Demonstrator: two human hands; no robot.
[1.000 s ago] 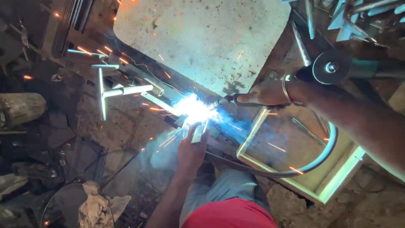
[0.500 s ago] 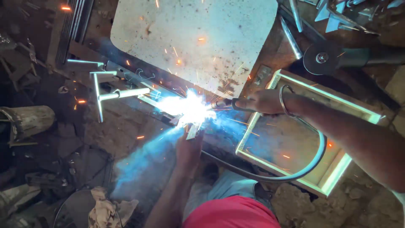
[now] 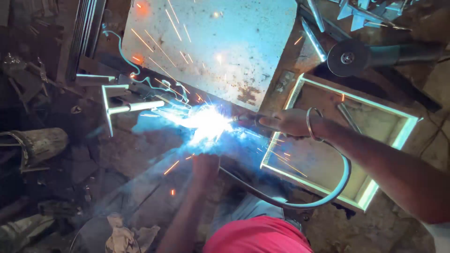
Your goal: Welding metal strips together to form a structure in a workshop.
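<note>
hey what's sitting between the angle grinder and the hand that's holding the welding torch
In the head view, between the angle grinder and the right hand lies the near corner of a rectangular metal frame, lit blue by the arc.

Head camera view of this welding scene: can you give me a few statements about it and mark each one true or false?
1. The right hand holds a welding electrode holder at the bright arc. True.
2. The right wrist is bare. False: it wears a metal bangle.
3. The left hand reaches up just below the arc. True.
4. The angle grinder lies at the bottom left. False: it lies at the upper right.
5. A rectangular metal frame lies under the right forearm. True.
</note>
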